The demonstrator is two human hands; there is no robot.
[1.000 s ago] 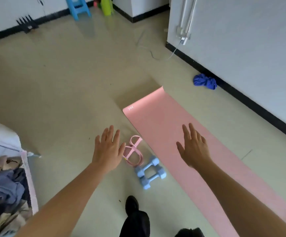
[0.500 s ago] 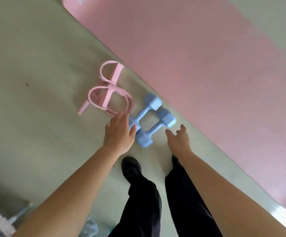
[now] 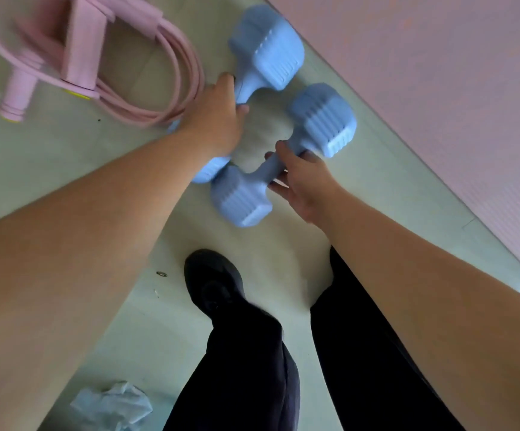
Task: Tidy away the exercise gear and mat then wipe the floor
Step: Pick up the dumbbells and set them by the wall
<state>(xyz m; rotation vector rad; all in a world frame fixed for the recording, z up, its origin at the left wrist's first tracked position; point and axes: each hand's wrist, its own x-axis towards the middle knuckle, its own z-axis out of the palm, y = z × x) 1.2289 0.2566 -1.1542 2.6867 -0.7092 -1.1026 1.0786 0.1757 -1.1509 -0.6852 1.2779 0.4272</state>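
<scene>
On the far left of the pale green floor (image 3: pixel 50 157) we see a pink resistance band set (image 3: pixel 97 63), its cords looped in a loose coil with a flat strap and a short tube handle at its edge. Low down lies a crumpled bit of pale plastic (image 3: pixel 112 402), and a small metal ring (image 3: pixel 161 274) sits just left of our black shoe (image 3: pixel 213 284). We see no bin or box to hold any of it.

Our left hand (image 3: pixel 213 119) reaches just past the coil and has its grip closed around the bar of the far dumbbell (image 3: pixel 268 48), which rests on the floor. Right beside it, lying parallel, is the near dumbbell (image 3: pixel 243 197), with our right hand (image 3: pixel 302 178) curled on its bar, thumb over the top and fingers (image 3: pixel 278 183) underneath. Both weights are light blue, with blocky ribbed heads and slim bars, and the near ends touch or almost touch.

Our dark trouser legs (image 3: pixel 246 368) stand below. To the right, the pink mat (image 3: pixel 439 88) lies flat along the floor, its long edge running diagonally just beside the dumbbells.
</scene>
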